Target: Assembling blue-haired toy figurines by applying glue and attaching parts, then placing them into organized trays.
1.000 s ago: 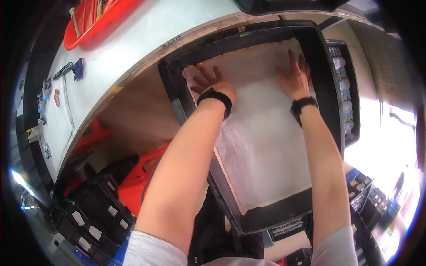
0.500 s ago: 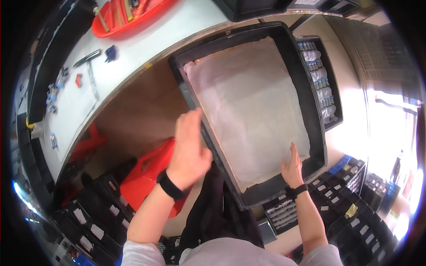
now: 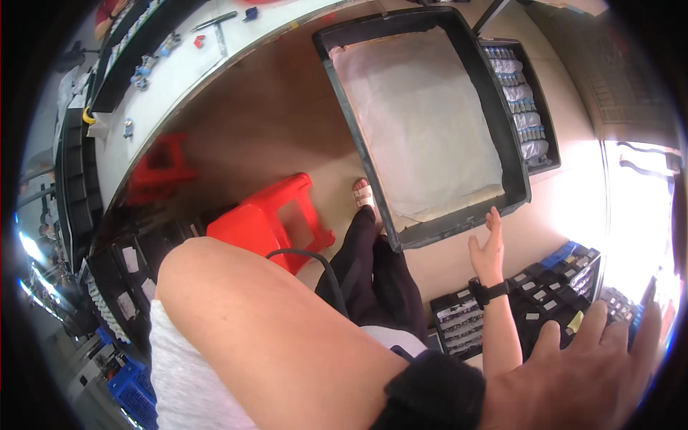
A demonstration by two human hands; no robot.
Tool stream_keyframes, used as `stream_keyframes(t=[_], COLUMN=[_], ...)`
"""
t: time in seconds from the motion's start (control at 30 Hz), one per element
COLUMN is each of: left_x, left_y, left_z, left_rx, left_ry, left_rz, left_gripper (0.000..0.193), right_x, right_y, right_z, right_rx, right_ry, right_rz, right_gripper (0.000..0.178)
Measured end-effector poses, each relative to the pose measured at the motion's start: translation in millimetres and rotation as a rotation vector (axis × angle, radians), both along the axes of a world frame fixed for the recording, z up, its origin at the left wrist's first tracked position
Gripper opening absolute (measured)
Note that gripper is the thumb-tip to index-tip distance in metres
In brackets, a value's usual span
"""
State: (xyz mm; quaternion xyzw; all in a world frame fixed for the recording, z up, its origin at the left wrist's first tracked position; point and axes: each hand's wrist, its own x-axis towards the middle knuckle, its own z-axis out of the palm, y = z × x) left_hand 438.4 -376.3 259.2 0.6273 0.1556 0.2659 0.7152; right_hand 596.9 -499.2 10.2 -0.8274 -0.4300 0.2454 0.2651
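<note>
Black tray (image 3: 459, 216): ahead-left of both hands, long axis pointing away, far end leaning left
Right hand (image 3: 490, 251): nearer, beside tray's near edge, empty, fingers parted
Left hand (image 3: 584, 369): farther right, fingers spread, palm hidden

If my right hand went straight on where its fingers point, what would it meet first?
Your right hand would likely meet the black tray at its near edge, close to the right corner, though depth is hard to judge.
</note>
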Motion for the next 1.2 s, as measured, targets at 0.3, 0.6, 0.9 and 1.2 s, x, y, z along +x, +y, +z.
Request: stream_keyframes(t=[0.3,0.6,0.9,1.2], left_x=[-25.4,-189.3,-301.6,-312.9], left_y=[-50.8,50.8,93.7,107.7], left_z=[57.0,-161.9,-319.4,-311.6], left_rx=[0.548,0.422,0.189,0.242], left_ry=[0.098,0.967,1.513,1.424], left_rz=[0.177,-0.091,-0.589,-0.573], left_gripper=[0.053,0.035,0.032,0.021], right_x=[-23.6,-144.3,-182.1,-192.5], right_y=[-35.9,5.7,56.6,101.2], right_z=[34.7,5.3,-70.9,-41.4], right_rx=[0.110,-0.293,-0.895,-0.736], right_ry=[0.034,0.491,0.346,0.402], right_rz=[-0.017,0.618,0.480,0.386], right_gripper=[0.065,0.032,0.038,0.019])
